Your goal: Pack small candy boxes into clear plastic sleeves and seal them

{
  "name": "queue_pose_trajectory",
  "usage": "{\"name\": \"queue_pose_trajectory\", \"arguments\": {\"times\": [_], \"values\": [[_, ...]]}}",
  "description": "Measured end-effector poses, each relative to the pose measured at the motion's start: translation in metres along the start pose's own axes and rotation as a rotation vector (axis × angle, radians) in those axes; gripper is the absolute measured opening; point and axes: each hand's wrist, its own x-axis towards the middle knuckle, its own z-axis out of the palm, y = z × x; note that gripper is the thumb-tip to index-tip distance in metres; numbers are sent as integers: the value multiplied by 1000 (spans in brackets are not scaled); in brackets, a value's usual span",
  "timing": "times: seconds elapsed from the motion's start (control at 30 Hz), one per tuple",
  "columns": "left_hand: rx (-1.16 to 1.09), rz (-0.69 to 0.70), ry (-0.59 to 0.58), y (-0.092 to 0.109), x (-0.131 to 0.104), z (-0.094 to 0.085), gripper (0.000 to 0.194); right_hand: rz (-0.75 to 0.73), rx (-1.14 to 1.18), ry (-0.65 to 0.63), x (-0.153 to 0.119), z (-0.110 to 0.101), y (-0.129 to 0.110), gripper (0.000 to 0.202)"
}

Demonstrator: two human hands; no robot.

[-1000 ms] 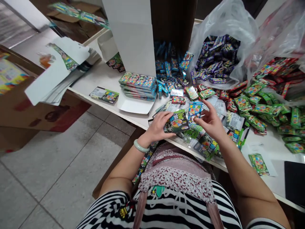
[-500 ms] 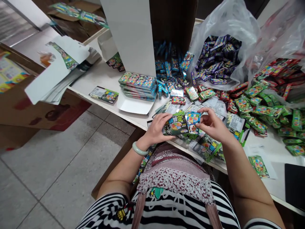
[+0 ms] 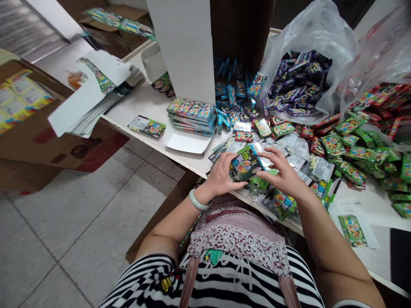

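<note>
My left hand grips a black-and-green printed packet from its left side, thumb along the lower edge. At the packet's right end, my right hand has its fingers apart, the tips touching or very near the edge. Only a thin blue strip of the small blue box shows at that end; the rest is hidden. Under and beside the hands lie more black-and-green packets, overlapping on the table. Small red boxes and green boxes lie just beyond them.
A stack of printed boxes sits in a white tray on the left, near a single flat packet. Clear bags with purple and red boxes stand at the back right. Loose green boxes heap below them. Cardboard cartons stand left.
The small blue box has gone from full view between the hands to a strip at the packet's end. My right fingers have spread, and the packet has tilted. The whole view has shifted slightly.
</note>
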Motion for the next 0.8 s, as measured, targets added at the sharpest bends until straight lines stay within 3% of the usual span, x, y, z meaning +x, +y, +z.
{"name": "queue_pose_trajectory", "arguments": {"times": [0.1, 0.2, 0.27, 0.33, 0.47, 0.6, 0.8], "values": [[-191, -134, 6, 15, 2, 8, 78, 65, 79, -18, -4, 2, -3, 37], [-479, -260, 23, 25, 1, 22, 51, 75, 152, 118, -7, 5, -3, 39], [-610, -319, 55, 28, -1, 31, 57, 81, 217, 243, -11, 8, 1, 49], [-660, -360, 89, 30, -6, 38, 65, 93, 257, 279, -19, 12, 7, 52], [-693, -356, -9, 35, -18, 42, 55, 70, 75, 209, -40, 19, 12, 49], [-737, -380, -91, 39, -27, 39, 51, -79, -228, 140, -48, 11, 3, 26], [-712, -412, -126, 41, -34, 36, 46, -154, -301, -69, -44, -1, -2, 16]]}}
